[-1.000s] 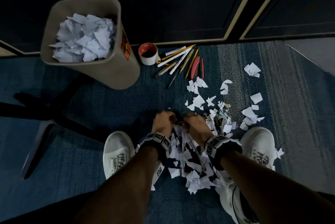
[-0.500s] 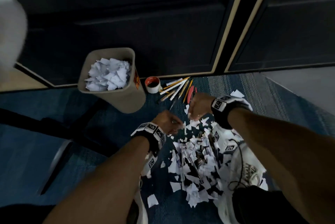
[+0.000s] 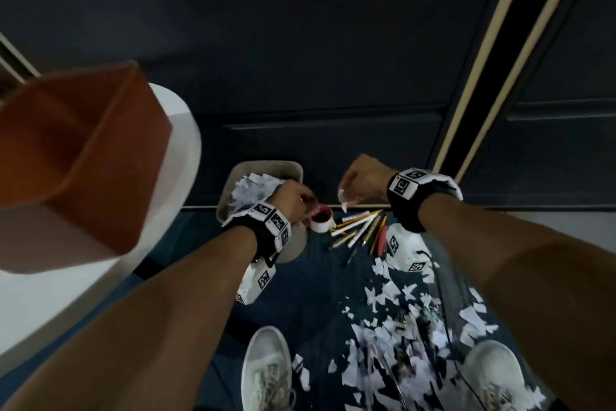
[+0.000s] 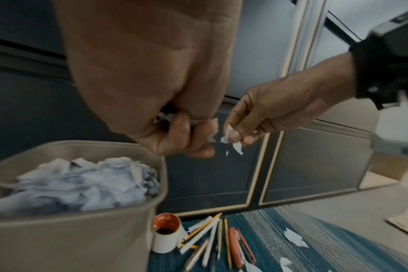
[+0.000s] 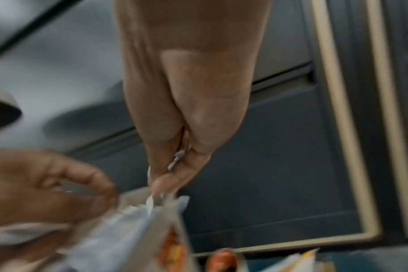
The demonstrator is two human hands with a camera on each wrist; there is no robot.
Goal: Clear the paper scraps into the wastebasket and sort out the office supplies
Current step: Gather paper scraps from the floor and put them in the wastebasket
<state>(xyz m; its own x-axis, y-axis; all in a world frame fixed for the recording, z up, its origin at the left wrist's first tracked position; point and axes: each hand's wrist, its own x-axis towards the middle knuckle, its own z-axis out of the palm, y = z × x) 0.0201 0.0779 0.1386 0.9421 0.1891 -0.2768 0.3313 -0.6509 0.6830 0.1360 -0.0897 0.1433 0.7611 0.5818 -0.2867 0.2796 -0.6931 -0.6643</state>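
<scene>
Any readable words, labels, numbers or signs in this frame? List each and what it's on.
None can be read.
Wrist bands: black-and-white square marker patterns, no letters or numbers.
Wastebasket: orange label on its side, too blurred to read.
Pens and pencils: any print is too small to tell.

- wastebasket (image 4: 82,239): smooth matt beige plastic, crumpled white paper inside
- beside wastebasket, floor (image 4: 314,239): blue ribbed carpet, rough weave
- cup (image 4: 167,233) touching wastebasket: glossy, white outside, red within
- scraps (image 3: 383,294) right of wastebasket: thin torn matt paper
</scene>
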